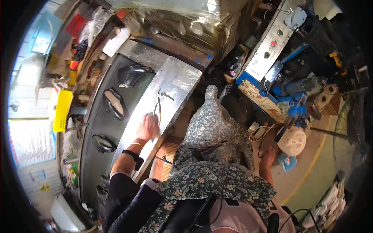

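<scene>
Your left hand [145, 129] open on the bench [136, 110], dark strip [159, 105] beside it, black shoes [114, 103] leftward, right hand [267, 159] low, grip unclear

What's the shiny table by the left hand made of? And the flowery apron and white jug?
Table: likely metal, silvery, with bright glare. Flowery apron: seems to be cloth, matt, because it drapes in soft folds. White jug: probably plastic, smooth and moulded-looking, though it's too small to be sure.

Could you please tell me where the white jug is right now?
In the head view, the white jug is at the upper left, beyond the left hand and just up and left of the topmost black shoe.
</scene>
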A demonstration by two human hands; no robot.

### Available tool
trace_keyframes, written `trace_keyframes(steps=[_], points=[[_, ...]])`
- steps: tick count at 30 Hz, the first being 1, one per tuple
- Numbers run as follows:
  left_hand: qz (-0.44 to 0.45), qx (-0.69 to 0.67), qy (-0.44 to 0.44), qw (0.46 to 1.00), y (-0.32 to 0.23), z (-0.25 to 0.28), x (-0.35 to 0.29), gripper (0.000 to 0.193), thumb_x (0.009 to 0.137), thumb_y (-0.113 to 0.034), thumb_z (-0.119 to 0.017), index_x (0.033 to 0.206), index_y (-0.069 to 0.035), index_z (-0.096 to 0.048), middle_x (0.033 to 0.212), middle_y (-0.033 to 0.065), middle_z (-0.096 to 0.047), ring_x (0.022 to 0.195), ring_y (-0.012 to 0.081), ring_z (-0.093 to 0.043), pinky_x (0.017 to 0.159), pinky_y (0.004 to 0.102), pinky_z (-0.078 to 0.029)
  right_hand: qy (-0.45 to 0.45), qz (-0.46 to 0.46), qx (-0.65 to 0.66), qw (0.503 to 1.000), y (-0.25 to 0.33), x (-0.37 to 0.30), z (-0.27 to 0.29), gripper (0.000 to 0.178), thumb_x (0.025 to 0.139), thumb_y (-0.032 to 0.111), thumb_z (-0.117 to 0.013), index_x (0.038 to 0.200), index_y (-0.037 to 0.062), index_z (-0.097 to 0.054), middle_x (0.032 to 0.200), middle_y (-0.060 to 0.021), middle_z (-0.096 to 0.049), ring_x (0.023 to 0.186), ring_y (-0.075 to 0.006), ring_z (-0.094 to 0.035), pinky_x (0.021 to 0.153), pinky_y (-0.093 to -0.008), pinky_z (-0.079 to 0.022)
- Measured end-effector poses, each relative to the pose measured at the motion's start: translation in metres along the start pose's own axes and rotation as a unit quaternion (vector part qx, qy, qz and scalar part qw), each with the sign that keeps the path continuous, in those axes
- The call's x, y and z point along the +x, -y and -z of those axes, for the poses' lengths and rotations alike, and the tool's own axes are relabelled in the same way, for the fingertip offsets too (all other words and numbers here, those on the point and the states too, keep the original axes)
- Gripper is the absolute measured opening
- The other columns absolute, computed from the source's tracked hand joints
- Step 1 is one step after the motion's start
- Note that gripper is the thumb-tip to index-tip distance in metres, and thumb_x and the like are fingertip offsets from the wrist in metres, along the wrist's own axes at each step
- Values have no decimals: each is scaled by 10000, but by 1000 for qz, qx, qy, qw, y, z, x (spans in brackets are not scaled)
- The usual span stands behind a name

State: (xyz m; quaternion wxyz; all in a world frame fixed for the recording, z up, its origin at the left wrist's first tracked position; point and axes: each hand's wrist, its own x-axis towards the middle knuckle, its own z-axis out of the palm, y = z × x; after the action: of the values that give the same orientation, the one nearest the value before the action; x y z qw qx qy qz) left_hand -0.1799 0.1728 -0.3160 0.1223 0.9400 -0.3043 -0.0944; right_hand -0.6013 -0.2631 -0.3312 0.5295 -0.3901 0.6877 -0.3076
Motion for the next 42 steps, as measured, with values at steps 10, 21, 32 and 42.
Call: trace_keyframes(steps=[10,21,32,42], points=[[-153,-86,-135,975,79,-26,12,445,832,-213,-587,1230,-16,-558,1333,149,-521,1229,314,-482,1046,412,-374,512,171,-102,836,142,-186,-275,261,1016,270,-418,968,57,-560,709,27,-494,583,-61,-428,521,-218,-316],[-143,-102,-135,975,74,-22,1,437,840,-215,-582,1232,-22,-555,1334,134,-524,1227,312,-485,1034,412,-383,469,233,-134,841,41,-185,-466,254,1003,237,-462,989,29,-607,925,-44,-630,852,-140,-548,785,-286,-437],[-99,-83,-64,990,66,-8,10,456,778,-180,-617,1205,-27,-575,1296,135,-553,1176,310,-529,990,416,-426,585,555,-226,547,45,-241,-538,633,794,353,-730,1276,20,-491,1329,-205,-474,1252,-364,-426,1056,-428,-334],[-96,-76,-4,992,71,3,11,463,789,-226,-641,1220,-77,-563,1304,91,-542,1186,272,-514,982,415,-415,551,353,-500,567,56,-334,-609,633,641,249,-792,1149,-25,-532,971,-216,-669,953,-399,-622,859,-419,-498]])
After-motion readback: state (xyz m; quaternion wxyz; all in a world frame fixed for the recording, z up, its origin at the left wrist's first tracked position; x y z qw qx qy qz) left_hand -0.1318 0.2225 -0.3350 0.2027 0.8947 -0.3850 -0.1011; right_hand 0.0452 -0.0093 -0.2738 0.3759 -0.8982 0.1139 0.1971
